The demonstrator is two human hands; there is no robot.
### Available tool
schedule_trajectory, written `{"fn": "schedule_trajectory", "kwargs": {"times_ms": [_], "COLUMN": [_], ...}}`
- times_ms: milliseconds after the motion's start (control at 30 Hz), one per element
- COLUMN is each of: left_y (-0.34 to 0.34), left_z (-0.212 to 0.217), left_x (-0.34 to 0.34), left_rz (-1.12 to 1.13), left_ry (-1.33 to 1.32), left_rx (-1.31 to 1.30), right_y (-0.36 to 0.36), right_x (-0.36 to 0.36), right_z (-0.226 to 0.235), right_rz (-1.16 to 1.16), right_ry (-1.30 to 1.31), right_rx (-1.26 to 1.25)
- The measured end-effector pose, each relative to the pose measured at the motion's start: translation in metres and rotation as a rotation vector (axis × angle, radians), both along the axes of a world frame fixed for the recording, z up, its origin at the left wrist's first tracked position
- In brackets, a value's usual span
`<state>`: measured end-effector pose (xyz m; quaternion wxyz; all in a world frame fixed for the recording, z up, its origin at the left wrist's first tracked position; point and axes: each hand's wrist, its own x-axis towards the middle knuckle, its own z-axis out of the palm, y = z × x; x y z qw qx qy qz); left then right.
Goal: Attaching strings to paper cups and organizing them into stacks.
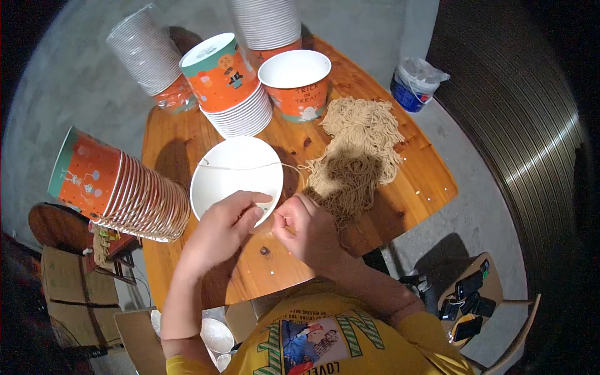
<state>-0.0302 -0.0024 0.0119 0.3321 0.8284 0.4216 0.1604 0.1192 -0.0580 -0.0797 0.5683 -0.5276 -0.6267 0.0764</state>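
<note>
A white-lined paper bucket lies close in front of me with its round mouth facing up toward me. My left hand is at its near rim, index finger reaching over the white inside and thumb beside the rim. Just to the right, my right hand is closed in a pinch by the bucket's edge, with what looks like a thin cord end at its fingertips. A beige cord crosses the bucket's mouth and runs toward a heap of beige cords on the right.
Orange and green paper buckets stand stacked at the back of the wooden table. A separate orange bucket stands by the cords. On the left leans a stack with cord handles. A blue-and-white pail is on the floor.
</note>
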Motion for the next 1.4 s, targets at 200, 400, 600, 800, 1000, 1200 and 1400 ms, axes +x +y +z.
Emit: {"fn": "schedule_trajectory", "kwargs": {"times_ms": [200, 400, 600, 800, 1000, 1200, 1400], "left_y": [0.031, 0.018, 0.019, 0.026, 0.023, 0.022, 0.027], "left_z": [-0.009, -0.007, -0.007, -0.007, -0.003, -0.002, -0.003], "left_x": [-0.004, 0.001, 0.009, 0.010, 0.010, 0.012, 0.009], "left_rz": [-0.230, -0.013, 0.062, 0.011, -0.060, -0.036, -0.059], "left_ry": [0.089, -0.066, -0.487, -0.433, -0.347, -0.328, -0.309], "left_rx": [-0.291, 0.012, -0.507, -0.639, -0.611, -0.665, -0.705], "right_y": [-0.002, -0.003, 0.003, 0.017, 0.021, 0.042, 0.044], "right_x": [-0.001, 0.007, 0.023, 0.039, 0.045, 0.048, 0.050], "right_z": [0.002, 0.007, 0.028, 0.040, 0.076, 0.064, 0.047], "right_rz": [0.045, 0.107, 0.397, 0.635, 0.647, 0.596, 0.281], "right_ry": [0.001, 0.217, 0.462, 0.522, 0.364, 0.112, -0.198], "right_rx": [-0.083, -0.133, -0.300, -0.350, -0.395, -0.203, 0.141]}}
